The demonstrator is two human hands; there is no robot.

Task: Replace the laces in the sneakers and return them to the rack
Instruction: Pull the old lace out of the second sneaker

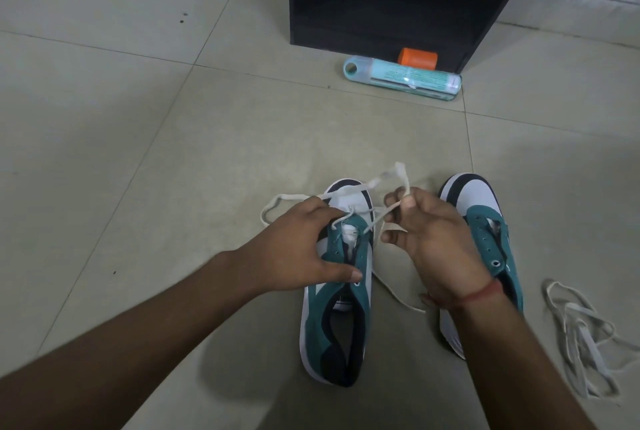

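Two teal, white and navy sneakers stand on the tiled floor, toes pointing away from me. My left hand (304, 249) grips the left sneaker (337, 319) over its eyelets, thumb on the near side. A white lace (277, 203) runs through that shoe's front eyelets and loops out to the left. My right hand (429, 239) pinches the other end of this lace between thumb and fingers, lifted above the gap between the shoes. The right sneaker (485, 208) has bare eyelets and is partly hidden by my right wrist.
A second white lace (581, 336) lies in a loose heap on the floor at the right. A black shoe rack (398, 14) stands ahead. In front of it lie a pale teal tube (403, 78) and an orange container (417, 58).
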